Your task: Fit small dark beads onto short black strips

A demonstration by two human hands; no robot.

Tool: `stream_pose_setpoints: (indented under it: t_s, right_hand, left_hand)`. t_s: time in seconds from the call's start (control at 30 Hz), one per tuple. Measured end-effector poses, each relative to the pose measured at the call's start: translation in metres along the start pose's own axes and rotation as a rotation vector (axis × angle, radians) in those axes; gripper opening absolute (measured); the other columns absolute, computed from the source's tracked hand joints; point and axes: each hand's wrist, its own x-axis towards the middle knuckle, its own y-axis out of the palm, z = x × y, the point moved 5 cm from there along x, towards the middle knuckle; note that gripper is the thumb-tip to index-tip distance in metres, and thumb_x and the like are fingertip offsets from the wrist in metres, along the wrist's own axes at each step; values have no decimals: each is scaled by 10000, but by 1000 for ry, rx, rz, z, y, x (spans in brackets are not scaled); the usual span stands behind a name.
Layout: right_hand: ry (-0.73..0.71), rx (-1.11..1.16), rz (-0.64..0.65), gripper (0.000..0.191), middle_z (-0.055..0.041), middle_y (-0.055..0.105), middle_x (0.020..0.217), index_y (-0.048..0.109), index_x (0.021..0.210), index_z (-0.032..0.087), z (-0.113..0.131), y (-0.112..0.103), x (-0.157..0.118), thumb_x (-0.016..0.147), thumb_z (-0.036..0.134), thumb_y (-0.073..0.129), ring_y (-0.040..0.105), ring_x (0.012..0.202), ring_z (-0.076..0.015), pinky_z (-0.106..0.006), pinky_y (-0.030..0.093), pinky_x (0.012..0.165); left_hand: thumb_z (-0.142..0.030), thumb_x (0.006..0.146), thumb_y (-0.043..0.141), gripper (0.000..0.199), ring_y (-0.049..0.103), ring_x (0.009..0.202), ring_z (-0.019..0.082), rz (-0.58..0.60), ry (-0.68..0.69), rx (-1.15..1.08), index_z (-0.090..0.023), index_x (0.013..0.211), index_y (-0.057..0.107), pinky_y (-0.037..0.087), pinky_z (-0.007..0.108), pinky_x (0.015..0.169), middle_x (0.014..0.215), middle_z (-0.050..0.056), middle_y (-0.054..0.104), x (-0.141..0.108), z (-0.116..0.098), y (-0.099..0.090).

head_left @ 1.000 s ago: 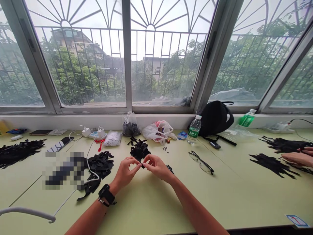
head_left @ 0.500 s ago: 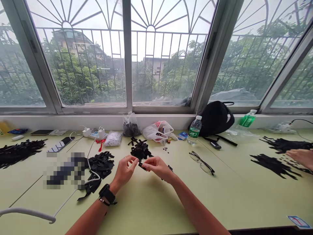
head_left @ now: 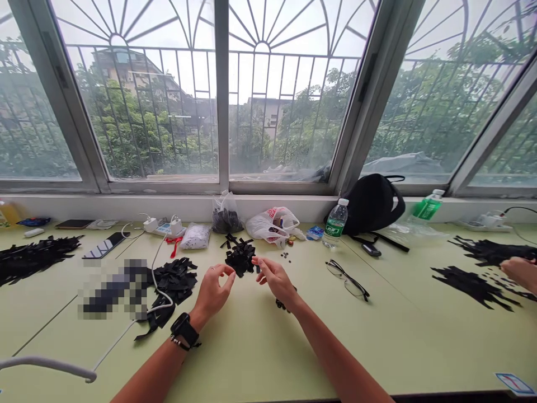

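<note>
A pile of short black fabric strips (head_left: pixel 240 257) lies in front of me. At its right edge is my right hand (head_left: pixel 274 280), thumb and index finger apart; a bit of black shows between them, and I cannot tell whether it belongs to the pile. My left hand (head_left: pixel 215 290), with a watch on the wrist, hovers just below the pile's left side. Its thumb and index finger are pinched together, and whatever they hold is too small to make out. Small black pieces (head_left: pixel 282 305) lie partly hidden under my right wrist.
Another heap of black strips (head_left: pixel 176 280) lies left, crossed by a white cable (head_left: pixel 161 294). Eyeglasses (head_left: pixel 347 280) rest to the right. A water bottle (head_left: pixel 335 224), a plastic bag (head_left: pixel 274 224) and a black bag (head_left: pixel 364 204) line the back. A co-worker's hand (head_left: pixel 520 271) is far right.
My right hand has moved up to the strip pile, and its fingers have spread. The black piece it held near my left hand no longer shows there. My left hand stays almost still.
</note>
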Motion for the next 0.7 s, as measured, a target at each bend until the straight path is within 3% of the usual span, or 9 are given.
stream_pose_setpoints:
  t_s: [0.23,0.43,0.7]
  right_hand:
    - [-49,-83,108,540,-83,724,943,738,1073,155,1,7,-3,973,621,486,621,652,-141,-269,526,608]
    - [-54,-112,134,546,-68,700,858,753,1017,156,-2,7,-3,980,624,474,600,649,-148,-267,509,597]
    - [-46,-132,137,549,-62,691,793,762,950,157,-5,7,-4,994,615,462,590,631,-152,-272,494,606]
  left_hand:
    - [-279,940,581,120,644,1007,263,8,22,74,-238,961,692,497,424,915,1003,49,721,-1,5,2]
    - [-281,931,589,146,613,1046,290,-8,-5,250,-231,1032,682,476,435,929,1083,70,685,-1,12,-2]
    - [-377,899,604,502,532,1156,401,-85,-183,655,-120,1329,566,424,494,924,1327,208,578,-1,22,-19]
